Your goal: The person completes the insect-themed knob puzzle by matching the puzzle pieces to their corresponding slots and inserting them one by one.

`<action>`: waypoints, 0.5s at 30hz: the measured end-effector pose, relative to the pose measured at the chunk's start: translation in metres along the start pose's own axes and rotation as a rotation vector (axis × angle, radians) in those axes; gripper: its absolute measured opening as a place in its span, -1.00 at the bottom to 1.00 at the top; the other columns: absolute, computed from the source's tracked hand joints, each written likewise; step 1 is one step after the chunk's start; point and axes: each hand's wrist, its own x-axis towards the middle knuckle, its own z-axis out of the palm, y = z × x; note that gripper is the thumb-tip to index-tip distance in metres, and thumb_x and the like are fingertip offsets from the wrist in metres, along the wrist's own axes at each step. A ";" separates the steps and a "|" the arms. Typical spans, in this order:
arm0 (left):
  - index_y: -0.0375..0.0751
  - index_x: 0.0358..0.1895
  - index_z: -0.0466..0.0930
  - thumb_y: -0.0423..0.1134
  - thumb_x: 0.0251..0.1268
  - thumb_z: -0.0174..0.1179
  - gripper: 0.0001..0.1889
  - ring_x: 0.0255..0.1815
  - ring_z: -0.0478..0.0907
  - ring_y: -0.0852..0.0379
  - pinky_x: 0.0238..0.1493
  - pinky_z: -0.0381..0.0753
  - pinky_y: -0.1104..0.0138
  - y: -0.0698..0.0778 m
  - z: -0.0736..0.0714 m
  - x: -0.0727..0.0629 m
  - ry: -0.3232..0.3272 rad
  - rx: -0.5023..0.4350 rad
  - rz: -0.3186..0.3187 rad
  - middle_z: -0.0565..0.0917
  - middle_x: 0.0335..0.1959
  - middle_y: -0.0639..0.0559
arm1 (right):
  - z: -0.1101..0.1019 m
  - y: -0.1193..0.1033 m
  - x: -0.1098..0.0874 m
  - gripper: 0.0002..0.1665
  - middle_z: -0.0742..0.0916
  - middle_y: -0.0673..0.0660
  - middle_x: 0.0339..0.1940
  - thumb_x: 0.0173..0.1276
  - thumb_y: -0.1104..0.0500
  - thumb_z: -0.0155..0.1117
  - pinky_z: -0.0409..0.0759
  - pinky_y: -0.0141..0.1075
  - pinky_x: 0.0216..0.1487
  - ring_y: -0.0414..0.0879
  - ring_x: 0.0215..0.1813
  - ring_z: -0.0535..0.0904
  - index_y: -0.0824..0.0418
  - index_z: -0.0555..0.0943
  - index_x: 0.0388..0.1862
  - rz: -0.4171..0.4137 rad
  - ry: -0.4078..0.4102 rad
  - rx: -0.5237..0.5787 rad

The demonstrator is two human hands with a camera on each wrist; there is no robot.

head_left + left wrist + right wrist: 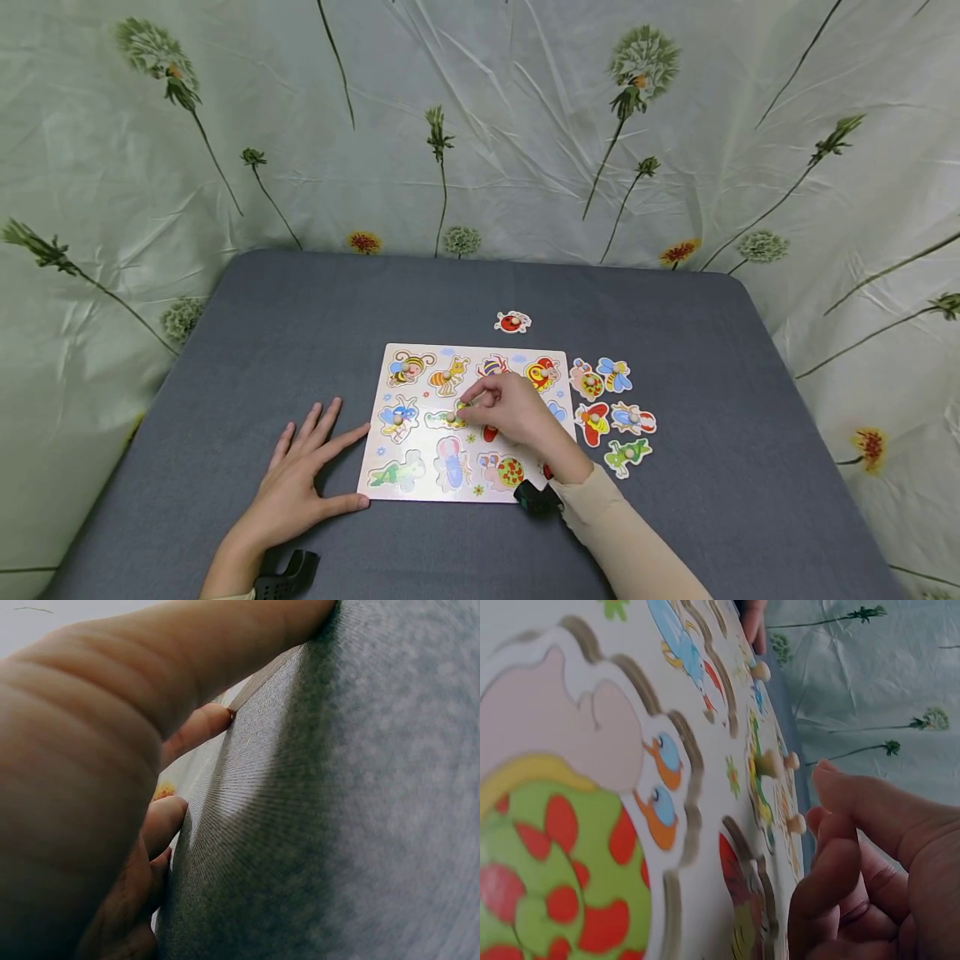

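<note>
A wooden knob puzzle board point(426, 490) with cartoon insect pictures lies on the table. My left hand point(303, 479) is spread flat at its left side, thumb and index fingertips at the board's edge. Over the middle of the board is my right hand point(510, 408), thumb and index finger close together, with nothing seen between them. Just beside those fingertips a green-and-yellow puzzle piece point(438, 418) sits in its recess; its wooden knob point(769, 763) stands apart from the fingers in the right wrist view. The right hand hides part of the board.
Right of the board lie several loose pieces, among them a snail point(587, 380), a blue-winged bee point(615, 375), a red-winged insect point(592, 423) and a green grasshopper-like piece point(627, 456). A ladybug piece point(513, 322) lies behind the board. A flowered curtain point(525, 125) hangs past the table's far edge.
</note>
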 end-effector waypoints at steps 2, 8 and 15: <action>0.27 0.60 0.46 0.41 -0.06 0.59 0.04 0.84 -0.22 -0.31 0.74 -0.53 -0.25 0.000 0.000 0.000 0.000 0.001 -0.001 0.02 0.81 -0.19 | -0.003 0.001 -0.001 -0.87 0.61 -0.07 -0.61 0.27 0.08 0.64 0.28 -0.40 -0.52 -0.20 -0.57 0.39 0.04 0.85 -0.25 0.002 0.004 0.002; 0.27 0.60 0.46 0.41 -0.06 0.59 0.04 0.84 -0.23 -0.31 0.73 -0.54 -0.25 0.001 0.000 0.000 -0.001 0.002 -0.004 0.03 0.81 -0.20 | -0.015 0.003 -0.002 -0.87 0.59 -0.07 -0.58 0.32 0.08 0.61 0.30 -0.40 -0.44 -0.19 -0.50 0.41 0.06 0.85 -0.22 0.004 0.025 0.023; 0.26 0.58 0.49 0.39 -0.07 0.61 0.03 0.84 -0.20 -0.32 0.72 -0.49 -0.30 0.001 0.000 0.001 0.011 0.000 -0.001 0.05 0.80 -0.19 | -0.030 0.010 -0.002 -0.82 0.59 -0.10 -0.60 0.33 0.12 0.60 0.28 -0.43 -0.51 -0.21 -0.55 0.39 0.15 0.85 -0.15 -0.004 0.058 0.057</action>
